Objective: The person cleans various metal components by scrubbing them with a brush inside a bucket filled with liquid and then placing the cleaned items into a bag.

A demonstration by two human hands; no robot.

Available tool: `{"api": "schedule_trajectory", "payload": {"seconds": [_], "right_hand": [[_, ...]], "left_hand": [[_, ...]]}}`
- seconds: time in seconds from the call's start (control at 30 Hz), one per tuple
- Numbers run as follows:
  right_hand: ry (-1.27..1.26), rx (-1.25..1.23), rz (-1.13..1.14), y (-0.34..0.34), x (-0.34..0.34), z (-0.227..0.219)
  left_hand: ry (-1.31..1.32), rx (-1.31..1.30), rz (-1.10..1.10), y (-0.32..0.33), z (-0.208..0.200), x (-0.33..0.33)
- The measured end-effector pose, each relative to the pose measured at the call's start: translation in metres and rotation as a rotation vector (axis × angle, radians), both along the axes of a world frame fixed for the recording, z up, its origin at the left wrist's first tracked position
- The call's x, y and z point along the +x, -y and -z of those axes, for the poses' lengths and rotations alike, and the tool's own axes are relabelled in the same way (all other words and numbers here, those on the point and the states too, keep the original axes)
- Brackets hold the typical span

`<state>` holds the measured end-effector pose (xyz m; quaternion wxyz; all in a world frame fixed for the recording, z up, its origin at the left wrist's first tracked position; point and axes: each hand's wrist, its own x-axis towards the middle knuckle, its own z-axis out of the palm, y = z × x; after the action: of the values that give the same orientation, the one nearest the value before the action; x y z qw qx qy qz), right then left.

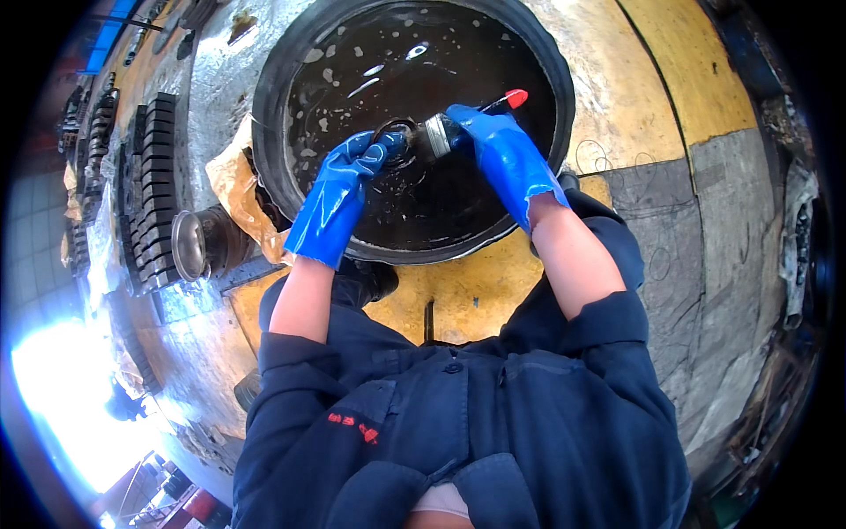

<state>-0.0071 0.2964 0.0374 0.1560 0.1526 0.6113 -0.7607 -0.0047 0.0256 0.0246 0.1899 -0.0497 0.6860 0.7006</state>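
Both my hands wear blue rubber gloves over a wide black basin [271,97] of dark liquid [432,216]. My left hand [348,172] is closed on a dark ring-shaped part [384,130], pinching its near left side just over the liquid. In my right hand [507,145] is a paintbrush [437,135] with a metal band and a dark handle, its red tip sticking out past the glove to the right. The bristles point left, right beside the ring; I cannot tell whether they touch it.
Crumpled brown paper [236,181] lies against the basin's left side. A round metal cylinder [190,245] and a row of dark ribbed parts [157,176] stand further left. Scrap lines the right edge [797,238]. My legs flank the basin's near side.
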Motion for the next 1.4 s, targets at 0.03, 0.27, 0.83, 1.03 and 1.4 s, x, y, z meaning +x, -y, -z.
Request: {"api": "schedule_trajectory", "payload": {"seconds": [0.03, 0.27, 0.83, 1.03, 1.4], "right_hand": [[-0.014, 0.001, -0.013, 0.002, 0.004, 0.000], [0.210, 0.747, -0.261, 0.025, -0.021, 0.044], [-0.279, 0.743, -0.373, 0.032, -0.019, 0.019], [-0.290, 0.891, -0.147, 0.029, -0.017, 0.025], [-0.164, 0.507, -0.491, 0.028, -0.027, 0.042]], "left_hand": [[0.021, 0.032, -0.016, 0.000, 0.000, 0.001], [0.153, 0.162, -0.133, 0.000, 0.006, 0.012], [0.123, 0.131, -0.094, 0.017, 0.022, 0.003], [0.033, -0.119, 0.046, 0.014, 0.014, 0.006], [0.156, 0.018, 0.044, -0.002, -0.007, -0.006]]}}
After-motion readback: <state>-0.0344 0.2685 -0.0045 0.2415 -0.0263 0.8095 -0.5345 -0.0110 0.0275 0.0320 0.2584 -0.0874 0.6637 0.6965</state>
